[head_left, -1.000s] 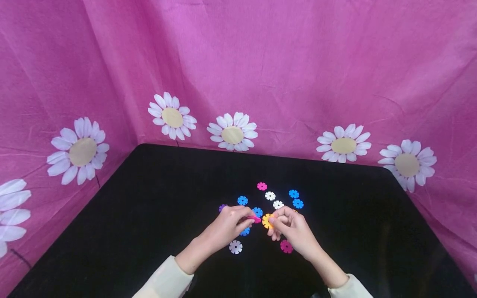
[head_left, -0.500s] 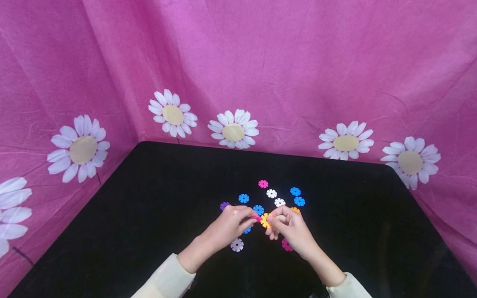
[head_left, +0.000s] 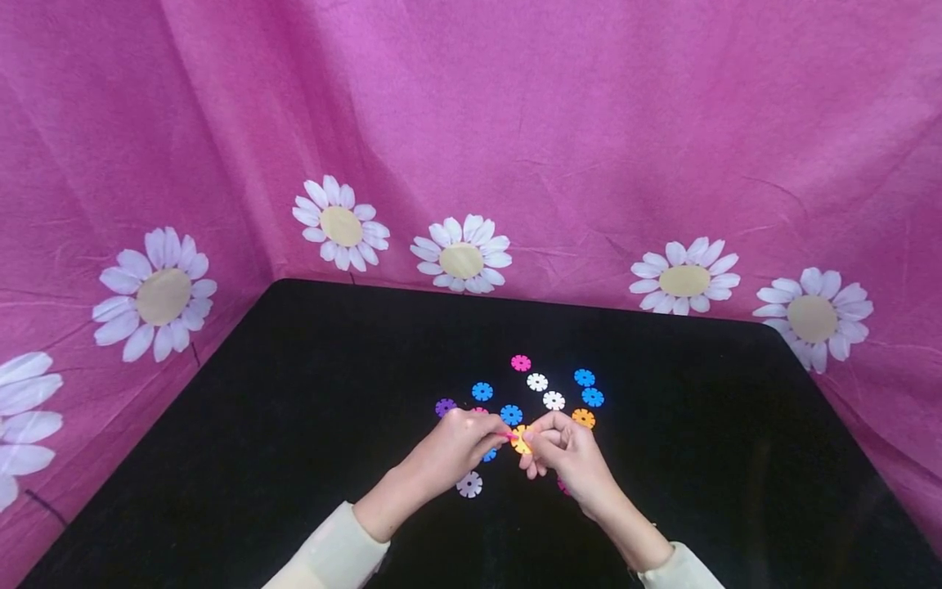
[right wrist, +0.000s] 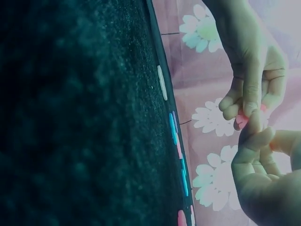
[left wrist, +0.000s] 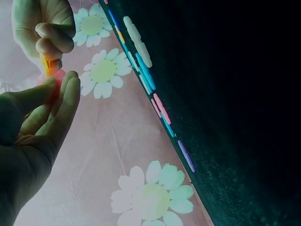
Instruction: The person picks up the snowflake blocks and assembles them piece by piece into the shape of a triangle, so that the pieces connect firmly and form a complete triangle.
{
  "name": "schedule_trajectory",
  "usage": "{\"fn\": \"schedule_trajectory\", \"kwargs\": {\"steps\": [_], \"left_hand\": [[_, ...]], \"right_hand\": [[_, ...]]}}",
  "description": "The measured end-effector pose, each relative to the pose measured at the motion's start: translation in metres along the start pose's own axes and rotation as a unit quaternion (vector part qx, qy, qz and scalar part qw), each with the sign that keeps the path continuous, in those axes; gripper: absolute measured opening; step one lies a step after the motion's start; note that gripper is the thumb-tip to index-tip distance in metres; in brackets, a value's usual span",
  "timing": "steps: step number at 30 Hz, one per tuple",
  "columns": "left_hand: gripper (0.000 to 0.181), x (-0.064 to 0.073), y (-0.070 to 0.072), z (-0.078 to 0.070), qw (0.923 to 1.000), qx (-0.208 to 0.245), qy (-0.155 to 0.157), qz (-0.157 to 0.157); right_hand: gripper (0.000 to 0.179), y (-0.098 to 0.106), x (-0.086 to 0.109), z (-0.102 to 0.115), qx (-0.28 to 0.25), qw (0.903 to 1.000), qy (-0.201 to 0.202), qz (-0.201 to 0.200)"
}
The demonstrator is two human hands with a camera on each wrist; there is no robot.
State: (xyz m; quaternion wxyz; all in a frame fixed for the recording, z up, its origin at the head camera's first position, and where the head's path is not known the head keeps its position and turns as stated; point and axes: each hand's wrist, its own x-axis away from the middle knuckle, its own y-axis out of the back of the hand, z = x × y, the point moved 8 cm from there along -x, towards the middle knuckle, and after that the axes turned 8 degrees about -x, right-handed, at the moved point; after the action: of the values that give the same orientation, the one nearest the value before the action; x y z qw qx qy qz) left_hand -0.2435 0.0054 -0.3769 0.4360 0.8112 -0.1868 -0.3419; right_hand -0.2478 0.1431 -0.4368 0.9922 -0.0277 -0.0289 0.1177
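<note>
My left hand (head_left: 459,446) pinches a pink notched disc (left wrist: 57,84) between thumb and fingers, held nearly edge-on in the head view. Opposite it, my right hand (head_left: 570,454) pinches a yellow notched disc (head_left: 520,440) whose flat face shows. The rims of the two discs meet between the fingertips, above the table. In the left wrist view the yellow disc stands edge-on against the pink one. The right wrist view shows the pink disc (right wrist: 242,119) at the left fingertips, while the right fingers hide the yellow disc.
Several notched discs lie on the black table (head_left: 294,393): a purple disc (head_left: 445,407), an orange disc (head_left: 584,419), a pale disc (head_left: 469,484), a far pink disc (head_left: 521,362), plus blue and white ones. A pink curtain with daisies (head_left: 471,123) hangs behind.
My right hand has moved a little left, bringing the yellow disc from a small gap to contact with the pink disc. The orange disc on the table has come into view.
</note>
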Motion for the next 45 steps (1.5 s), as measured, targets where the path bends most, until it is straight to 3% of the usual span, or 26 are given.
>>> {"fn": "schedule_trajectory", "kwargs": {"steps": [7,15,23,28,32,35,37,41,45], "left_hand": [[0.026,0.0,0.002,0.005,0.999,0.038,0.023,0.0],[0.041,-0.001,0.001,0.004,0.999,0.042,0.014,-0.005],[0.042,-0.002,0.0,0.003,0.9982,0.057,0.012,-0.012],[0.039,-0.002,0.0,0.006,0.9975,0.06,0.037,-0.006],[0.039,-0.001,0.0,0.01,0.9969,0.054,0.057,-0.007],[0.041,-0.001,0.0,0.012,0.9969,0.052,0.059,-0.008],[0.041,-0.001,0.0,0.012,0.9969,0.054,0.057,-0.007],[0.041,-0.001,0.0,0.014,0.9965,0.059,0.059,-0.005],[0.041,-0.001,-0.001,0.015,0.9956,0.066,0.066,-0.001]], "right_hand": [[0.028,0.0,0.001,0.004,0.001,0.9999,0.006,-0.014],[0.022,-0.002,0.002,0.005,-0.015,0.9998,0.009,-0.006],[0.022,-0.007,0.002,0.004,-0.015,0.9998,0.01,0.003],[0.031,0.002,0.003,0.003,0.014,0.9999,-0.001,-0.008],[0.035,0.018,0.005,0.003,0.074,0.9964,-0.013,-0.041],[0.03,0.03,0.008,0.005,0.152,0.9863,-0.015,-0.062],[0.024,0.036,0.009,0.008,0.213,0.9746,-0.01,-0.069],[0.015,0.045,0.012,0.011,0.333,0.9406,0.012,-0.066],[0.023,0.048,0.014,0.012,0.417,0.9077,0.029,-0.039]]}}
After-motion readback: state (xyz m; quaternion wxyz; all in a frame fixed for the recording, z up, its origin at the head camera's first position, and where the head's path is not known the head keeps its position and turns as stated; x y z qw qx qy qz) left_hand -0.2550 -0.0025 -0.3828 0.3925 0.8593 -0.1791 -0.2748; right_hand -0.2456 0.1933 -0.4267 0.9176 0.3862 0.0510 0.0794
